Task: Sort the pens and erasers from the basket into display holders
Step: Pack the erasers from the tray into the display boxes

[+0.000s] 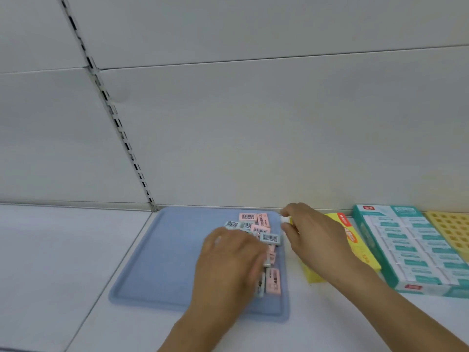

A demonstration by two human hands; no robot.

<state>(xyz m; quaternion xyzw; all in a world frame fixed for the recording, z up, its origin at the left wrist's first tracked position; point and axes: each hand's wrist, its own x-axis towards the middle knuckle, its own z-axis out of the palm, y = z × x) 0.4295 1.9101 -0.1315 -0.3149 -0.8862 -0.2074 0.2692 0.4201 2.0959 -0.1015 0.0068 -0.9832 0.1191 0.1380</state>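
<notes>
Erasers [261,260] partly under left hand [228,260]

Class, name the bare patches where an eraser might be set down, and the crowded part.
Free: the blue tray's left half; the white shelf left of it. Crowded: the erasers beneath the left hand, and the boxes right.

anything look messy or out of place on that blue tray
Yes: the erasers lie in a loose heap at the right end of the blue tray, tilted at mixed angles and overlapping, unlike the neat rows in the teal box.
</notes>
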